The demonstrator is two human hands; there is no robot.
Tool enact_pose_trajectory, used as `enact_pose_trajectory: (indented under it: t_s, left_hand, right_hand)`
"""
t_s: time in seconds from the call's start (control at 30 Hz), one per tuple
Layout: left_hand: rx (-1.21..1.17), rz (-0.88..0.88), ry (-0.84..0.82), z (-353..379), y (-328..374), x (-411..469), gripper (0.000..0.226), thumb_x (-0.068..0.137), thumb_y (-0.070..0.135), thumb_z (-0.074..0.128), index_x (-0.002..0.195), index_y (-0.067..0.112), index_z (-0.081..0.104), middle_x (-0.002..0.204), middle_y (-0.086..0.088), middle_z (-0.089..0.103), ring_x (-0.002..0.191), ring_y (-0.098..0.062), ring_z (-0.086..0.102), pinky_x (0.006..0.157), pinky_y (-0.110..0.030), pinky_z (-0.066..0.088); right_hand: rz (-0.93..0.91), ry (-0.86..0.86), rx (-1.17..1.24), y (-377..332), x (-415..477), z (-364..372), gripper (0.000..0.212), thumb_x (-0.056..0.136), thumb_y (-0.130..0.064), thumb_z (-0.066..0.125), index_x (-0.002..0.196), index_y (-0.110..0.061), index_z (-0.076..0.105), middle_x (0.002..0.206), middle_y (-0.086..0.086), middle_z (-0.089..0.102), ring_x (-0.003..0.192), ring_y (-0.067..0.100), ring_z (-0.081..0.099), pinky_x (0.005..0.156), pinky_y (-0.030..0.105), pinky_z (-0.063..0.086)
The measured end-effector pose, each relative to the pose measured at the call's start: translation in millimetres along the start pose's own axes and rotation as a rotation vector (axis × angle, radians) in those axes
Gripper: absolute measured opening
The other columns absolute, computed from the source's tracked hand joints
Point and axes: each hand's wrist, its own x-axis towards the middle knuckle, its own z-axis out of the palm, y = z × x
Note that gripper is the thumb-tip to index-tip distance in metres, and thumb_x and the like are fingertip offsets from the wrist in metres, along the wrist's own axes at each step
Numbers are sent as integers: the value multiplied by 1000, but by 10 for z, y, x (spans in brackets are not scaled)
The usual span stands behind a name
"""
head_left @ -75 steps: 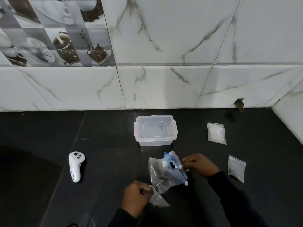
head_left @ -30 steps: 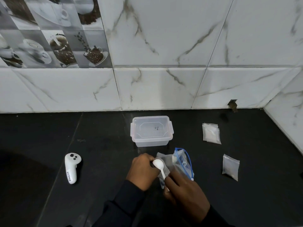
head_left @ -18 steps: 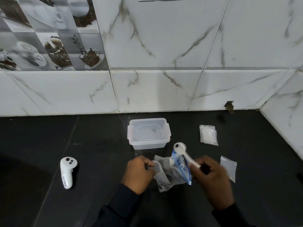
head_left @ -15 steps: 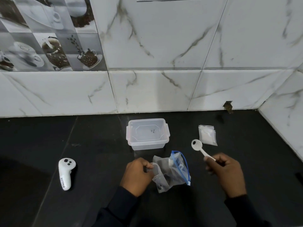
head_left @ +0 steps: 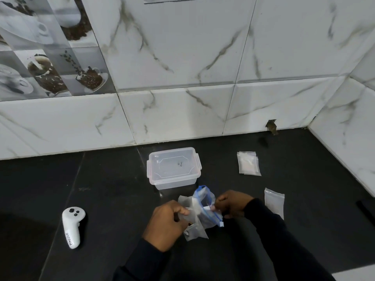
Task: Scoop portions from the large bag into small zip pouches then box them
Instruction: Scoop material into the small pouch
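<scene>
Counter (head_left: 105, 179): black, backed by a wall (head_left: 182, 57) of marble-look tiles.

Large bag (head_left: 205, 196): clear, with a blue zip. It is seen crumpled and standing on the counter between the two hands, just in front of the box. Its place is unchanged from half a second earlier.

Small zip pouch (head_left: 195, 232): clear. It is gripped by the curled fingers of the left hand (head_left: 166, 222) and lies against the near-left side of the large bag. The same grip is seen in the earlier frames.

Spoon (head_left: 207, 208): white plastic. Its handle is pinched by the right hand (head_left: 233, 203), whose fingers are curled round it. Half a second earlier it was held raised, to the right of the bag and apart from it. It is now brought back to the bag's blue-zipped mouth, and the right hand is set just beside the bag. The bowl is blurred, and how far it reaches in cannot be told.

Box (head_left: 174, 167): clear plastic, lid on, by the wall. It has not been moved.

Stack of pouches (head_left: 248, 163): flat on the counter, right of the box, unchanged.

Single pouch (head_left: 274, 201): flat, just beyond the right sleeve, unchanged.

Controller (head_left: 73, 226): white, lying well to the left of the hands.
</scene>
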Motion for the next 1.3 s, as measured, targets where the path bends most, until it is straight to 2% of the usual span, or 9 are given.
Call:
enact_pose_trajectory:
  t_s: [0.13,0.33,0.5,0.57,0.67,0.8,0.97,1.2,1.3]
  left_hand:
    - [-8,-7,4,-39,-47,-27,19,78,12,71,90,26,75,90,16,71,81,2,66,73,-14,53]
    - [-70,-42,38,-47,-42,-18,21,79,7,71,84,26,77,87,14,73,81,3,67,74,-14,54]
    - [-152,-26,41,-72,57,14,9,85,21,72,78,23,78,80,11,75,76,-1,69,76,-26,58]
    - [-144,17,12,-94,123,34,22,89,32,68,72,19,74,73,5,72,70,-7,68,72,-33,57]
    - [-73,102,-35,-136,282,99,35,93,42,60,69,18,68,70,0,66,68,-10,63,69,-35,53]
    - [-67,215,-131,-207,469,266,14,86,45,67,80,33,72,80,10,67,76,-5,64,73,-30,54]
    - [-33,303,-125,-164,707,455,15,73,33,81,75,28,68,79,10,67,74,-6,61,70,-27,53]
    - [-301,247,-101,513,954,653,40,74,13,81,102,32,60,69,0,67,63,-8,66,63,-19,55]
    - [-372,161,-153,1029,1010,866,25,75,14,81,94,24,69,68,2,72,66,-8,69,67,-21,56]
  right_hand:
    - [-77,4,15,-124,102,132,22,94,-27,65,77,-15,71,68,4,60,56,10,58,60,26,53]
    - [-162,223,-445,-198,216,273,27,89,-24,67,64,-14,68,64,-2,60,59,8,51,62,21,41]
    - [-528,767,-76,-153,-236,422,13,87,-25,72,81,-26,60,94,-8,60,83,4,60,72,17,47]
    - [-769,694,48,-169,-578,531,14,88,-33,70,99,-29,63,109,-10,62,101,9,63,80,23,54]
    - [-867,470,-364,-200,-905,604,36,79,-53,74,111,-39,65,139,-15,45,130,3,43,98,16,45]
    - [-866,517,-664,-262,-924,362,29,84,-58,67,99,-33,69,135,-14,46,127,5,43,100,28,47]
    - [-844,512,-301,-311,-1149,107,17,86,-35,75,85,-18,70,96,-7,67,84,12,66,75,31,56]
    - [-653,662,417,249,-1200,-55,31,82,-4,76,111,-15,69,82,11,75,77,24,73,67,33,60]
    - [-533,737,558,580,-1154,-275,11,88,-6,70,98,-3,74,85,12,76,76,22,73,62,31,59]
